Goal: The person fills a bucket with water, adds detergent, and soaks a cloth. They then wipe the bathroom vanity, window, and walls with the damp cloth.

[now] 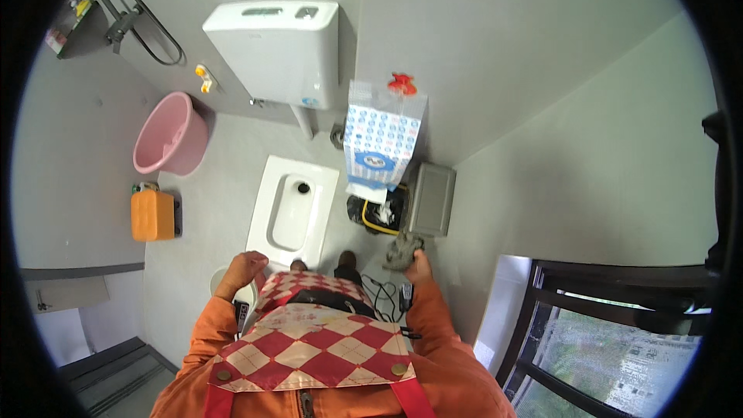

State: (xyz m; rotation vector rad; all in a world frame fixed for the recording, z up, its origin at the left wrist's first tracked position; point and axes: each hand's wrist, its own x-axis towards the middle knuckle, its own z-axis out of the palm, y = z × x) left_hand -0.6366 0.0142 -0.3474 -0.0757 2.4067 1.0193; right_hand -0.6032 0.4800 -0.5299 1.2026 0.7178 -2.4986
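A crumpled grey cloth [403,251] is gripped in my right hand [420,269], held out beside the grey lidded bin [433,200] on the right. My left hand [244,272] is empty, its fingers loosely bent, above a pale bucket [220,282] at my left side. Between and ahead of my hands, a white squat toilet [316,224] is set in the floor, its drain hole at the far end. Just beyond the cloth stands an open waste bin [370,224] with a black liner and yellow rim, white paper inside.
A white cistern [298,70] and a blue-white tissue bag [381,135] hang on the far wall. At left are a pink tub [193,143] and an orange jug [152,215]. Black cables [378,288] hang by my right side. A dark-framed window [542,294] is at right.
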